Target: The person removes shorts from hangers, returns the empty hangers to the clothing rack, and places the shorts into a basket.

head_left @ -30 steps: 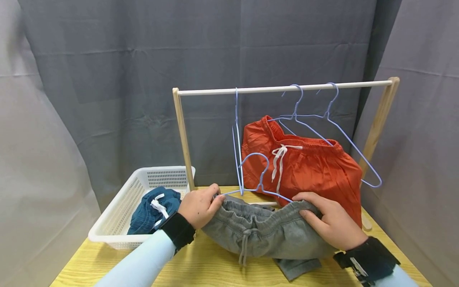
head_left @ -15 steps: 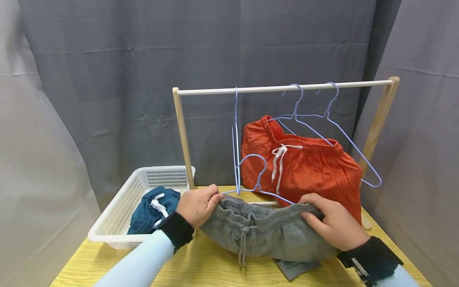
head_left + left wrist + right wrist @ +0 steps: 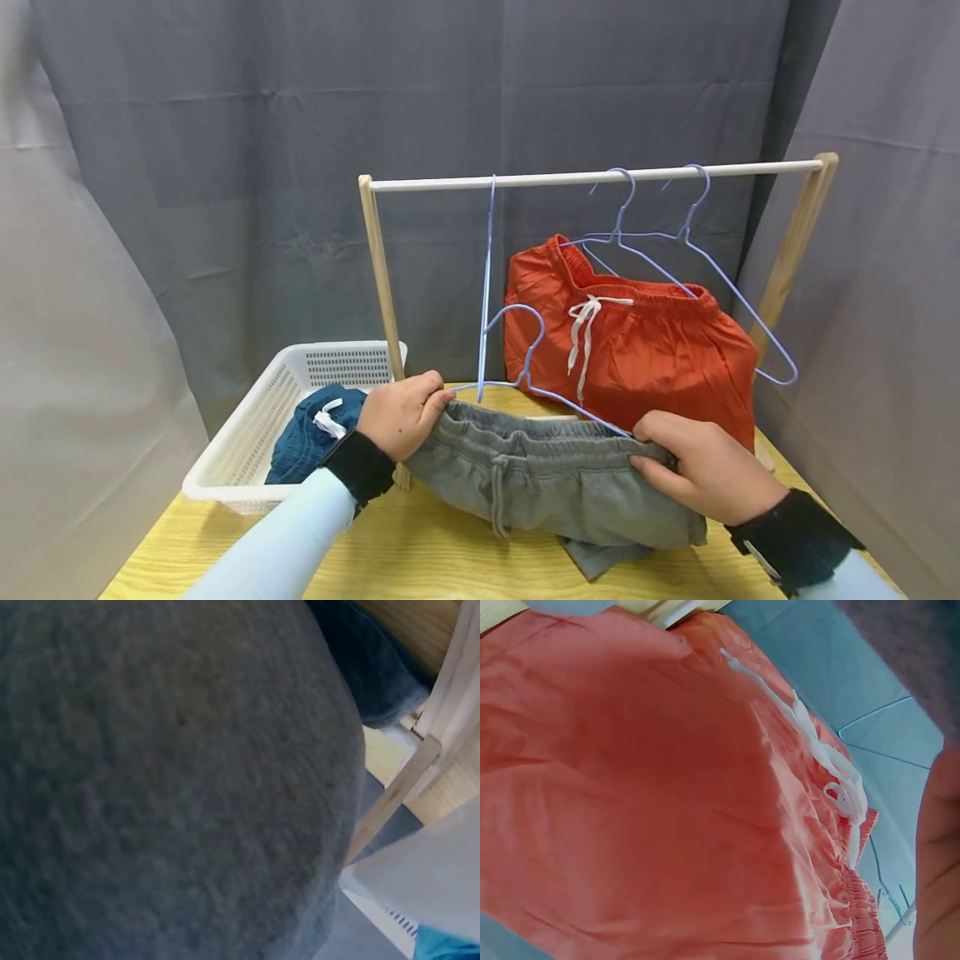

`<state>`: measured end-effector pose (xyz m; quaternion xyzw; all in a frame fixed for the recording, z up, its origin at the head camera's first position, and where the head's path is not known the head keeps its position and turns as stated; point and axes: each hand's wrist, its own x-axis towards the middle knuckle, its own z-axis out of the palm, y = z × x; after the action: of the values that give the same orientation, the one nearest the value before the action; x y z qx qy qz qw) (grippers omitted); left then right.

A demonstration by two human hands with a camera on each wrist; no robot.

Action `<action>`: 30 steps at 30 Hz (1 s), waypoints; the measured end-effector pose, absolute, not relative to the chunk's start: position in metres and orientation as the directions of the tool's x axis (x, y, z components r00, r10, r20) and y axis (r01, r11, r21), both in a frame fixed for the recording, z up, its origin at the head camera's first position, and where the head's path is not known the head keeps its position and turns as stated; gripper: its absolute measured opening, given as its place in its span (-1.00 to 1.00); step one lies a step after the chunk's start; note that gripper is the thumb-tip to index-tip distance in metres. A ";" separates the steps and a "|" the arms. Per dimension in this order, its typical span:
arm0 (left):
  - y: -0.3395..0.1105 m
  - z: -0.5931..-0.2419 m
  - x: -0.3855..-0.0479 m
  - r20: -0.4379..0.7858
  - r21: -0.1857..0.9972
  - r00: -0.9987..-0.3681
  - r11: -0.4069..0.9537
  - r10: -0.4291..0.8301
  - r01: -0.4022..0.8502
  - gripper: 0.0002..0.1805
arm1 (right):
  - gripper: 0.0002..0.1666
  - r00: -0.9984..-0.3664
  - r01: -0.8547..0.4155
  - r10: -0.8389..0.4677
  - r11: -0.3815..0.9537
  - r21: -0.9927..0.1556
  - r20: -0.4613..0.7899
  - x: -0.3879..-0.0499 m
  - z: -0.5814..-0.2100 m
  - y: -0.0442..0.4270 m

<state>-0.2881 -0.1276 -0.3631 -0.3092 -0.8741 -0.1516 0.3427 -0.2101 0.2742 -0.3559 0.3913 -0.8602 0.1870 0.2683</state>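
Grey drawstring shorts (image 3: 555,475) are stretched between both hands above the table in the head view. The left hand (image 3: 405,415) pinches the left end of their waistband. At the right end the right hand (image 3: 708,467) grips the waistband between thumb and fingers. A blue wire hanger (image 3: 528,375) lies along the waist opening, its hook standing up and its lower parts hidden in the cloth. Grey cloth (image 3: 180,780) fills most of the left wrist view. Part of the right hand (image 3: 939,862) shows at the edge of the right wrist view.
Behind the shorts stands a rack with a white rail (image 3: 555,179). Red shorts (image 3: 645,350) hang there on a hanger, between an empty hanger (image 3: 750,308) and another seen edge-on (image 3: 486,292). A white basket (image 3: 247,433) at left holds dark blue shorts (image 3: 307,437).
The waistband has been drawn wider and straighter, the left hand moving slightly left and up, the right hand slightly right. The held hanger has shifted left, its right arm sloping down more. The view has tilted slightly.
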 end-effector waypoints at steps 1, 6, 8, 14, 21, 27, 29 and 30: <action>-0.128 -0.363 -0.289 0.690 0.062 -0.583 0.767 0.430 0.639 -0.73 | -0.48 -0.548 -0.774 -0.578 0.624 -0.105 0.605 -0.210 -0.355 0.274; -0.130 -0.362 -0.289 0.667 0.101 -0.625 0.782 0.406 0.616 -0.73 | -0.39 -0.548 -0.775 -0.582 0.623 -0.103 0.601 -0.211 -0.354 0.275; -0.131 -0.362 -0.289 0.663 0.110 -0.632 0.783 0.402 0.612 -0.73 | -0.39 -0.565 -0.761 -0.573 0.640 -0.107 0.593 -0.210 -0.353 0.274; -0.133 -0.359 -0.285 0.651 0.116 -0.651 0.797 0.390 0.593 -0.71 | -0.54 -0.625 -0.703 -0.522 0.700 -0.126 0.581 -0.209 -0.352 0.275; -0.142 -0.354 -0.279 0.704 0.068 -0.593 0.794 0.391 0.605 -0.68 | -0.59 -0.665 -0.661 -0.476 0.733 -0.158 0.575 -0.211 -0.358 0.285; -0.151 -0.352 -0.276 0.708 0.053 -0.584 0.795 0.396 0.604 -0.67 | -0.64 -0.694 -0.629 -0.468 0.765 -0.142 0.547 -0.213 -0.361 0.287; -0.152 -0.350 -0.276 0.696 0.065 -0.602 0.800 0.392 0.597 -0.68 | -0.64 -0.698 -0.623 -0.469 0.770 -0.136 0.542 -0.212 -0.360 0.287; -0.153 -0.349 -0.276 0.690 0.068 -0.610 0.805 0.389 0.590 -0.68 | -0.64 -0.699 -0.622 -0.470 0.772 -0.133 0.539 -0.212 -0.359 0.287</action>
<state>-0.2759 -0.1529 -0.3493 -0.2766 -0.8853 -0.1457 0.3442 -0.2116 0.2872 -0.3593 0.3006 -0.9086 0.1543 0.2456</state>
